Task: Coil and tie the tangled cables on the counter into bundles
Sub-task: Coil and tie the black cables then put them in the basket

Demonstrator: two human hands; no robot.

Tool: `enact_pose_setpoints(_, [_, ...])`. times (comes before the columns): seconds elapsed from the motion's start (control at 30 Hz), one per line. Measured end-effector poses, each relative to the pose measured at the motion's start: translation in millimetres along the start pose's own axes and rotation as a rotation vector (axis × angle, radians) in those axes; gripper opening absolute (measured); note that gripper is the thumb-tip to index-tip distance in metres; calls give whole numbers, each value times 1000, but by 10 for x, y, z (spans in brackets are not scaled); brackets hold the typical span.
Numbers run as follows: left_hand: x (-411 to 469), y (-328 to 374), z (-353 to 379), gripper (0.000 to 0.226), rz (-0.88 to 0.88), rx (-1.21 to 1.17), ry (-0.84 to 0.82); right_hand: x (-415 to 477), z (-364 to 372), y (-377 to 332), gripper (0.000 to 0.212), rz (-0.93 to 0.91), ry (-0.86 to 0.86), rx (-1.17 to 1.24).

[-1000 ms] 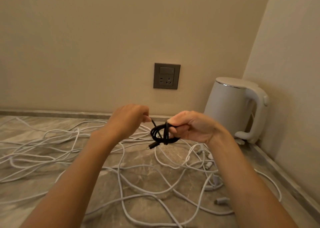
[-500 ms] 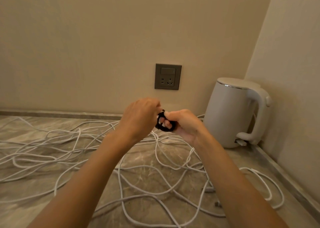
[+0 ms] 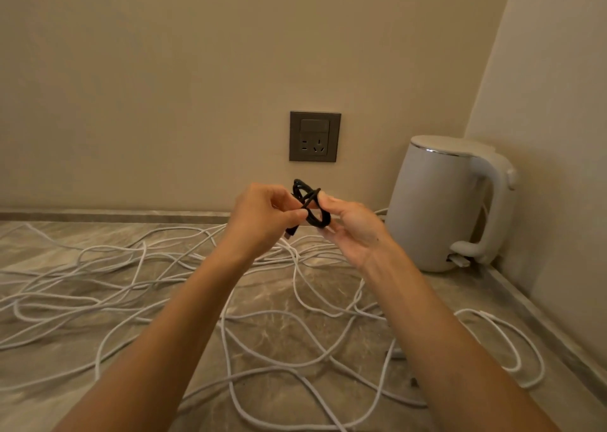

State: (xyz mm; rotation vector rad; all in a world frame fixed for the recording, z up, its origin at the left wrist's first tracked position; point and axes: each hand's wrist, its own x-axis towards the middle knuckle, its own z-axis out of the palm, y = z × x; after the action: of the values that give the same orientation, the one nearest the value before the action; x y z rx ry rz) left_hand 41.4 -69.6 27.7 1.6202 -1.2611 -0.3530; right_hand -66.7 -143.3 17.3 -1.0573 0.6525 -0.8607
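Observation:
A short black cable (image 3: 311, 205), wound into a small coil with a strand crossing over it, hangs in the air in front of the wall. My left hand (image 3: 262, 216) pinches its left side between thumb and fingers, and a black plug end pokes out below that hand. My right hand (image 3: 349, 226) holds the coil's right side, thumb on top. Below both hands a tangle of long white cables (image 3: 144, 287) sprawls loose over the marble counter (image 3: 282, 329).
A white electric kettle (image 3: 440, 205) stands in the right back corner, close to my right hand. A grey wall socket (image 3: 314, 136) sits above the hands. White cable loops (image 3: 512, 349) lie near the counter's right edge along the side wall.
Both hands have risen a little with the black coil. The coil, squeezed small between the hands half a second ago, now shows wider with a strand wrapped across it.

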Motion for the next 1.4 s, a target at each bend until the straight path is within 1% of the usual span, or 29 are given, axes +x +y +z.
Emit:
enact_pose_setpoints(0.07, [14,-23,-1,8,29,7,-22,9,-16,-2,15,-4,5,-1])
enact_pose_setpoints(0.13, [27,-35,7,13,59,52,-26,19,-22,4,19,-3,12,1])
enact_pose_setpoints(0.2, [29,-51,18,7,104,126,20,20,-9,20,18,-4,26,7])
enact_pose_setpoints(0.23, [26,-61,25,4,149,173,61,16,-5,22,16,-2,34,22])
enact_pose_setpoints(0.3, [19,-82,46,9,290,254,119,13,-6,-1,15,-3,42,77])
enact_pose_setpoints(0.37, [-6,-85,75,9,386,235,162,-9,-3,-36,13,-3,35,125])
enact_pose_setpoints(0.47, [-51,-80,146,8,367,100,267,-35,13,-41,11,42,55,188])
enact_pose_setpoints(0.53, [-63,-92,211,8,386,115,307,-44,36,-28,11,77,65,242])
enact_pose_setpoints(0.6, [-64,-137,262,9,460,185,338,-48,43,-19,11,95,61,273])
enact_pose_setpoints(0.73, [-69,-240,286,24,608,382,399,-70,12,-41,12,101,5,234])
enact_pose_setpoints(0.83, [-54,-284,273,21,657,466,425,-70,-9,-21,18,123,-44,243])
enact_pose_setpoints(0.87, [-55,-287,269,18,660,473,413,-55,-18,-10,21,121,-67,241])
enact_pose_setpoints(0.93, [-49,-288,263,12,646,485,346,-26,-33,10,23,108,-100,195])
enact_pose_setpoints(1.03, [-41,-245,236,13,561,460,191,3,-48,21,20,102,-75,132])
enact_pose_setpoints(1.1, [-7,-246,184,17,459,359,78,15,-59,22,20,108,-41,101])
enact_pose_setpoints(1.2, [49,-254,96,28,421,282,-59,27,-69,37,25,91,-24,49])
enact_pose_setpoints(1.27, [52,-251,47,32,390,272,-101,38,-65,56,24,91,-34,22])
enact_pose_setpoints(1.4, [26,-257,35,30,355,284,-131,47,-70,85,19,115,-57,-4])
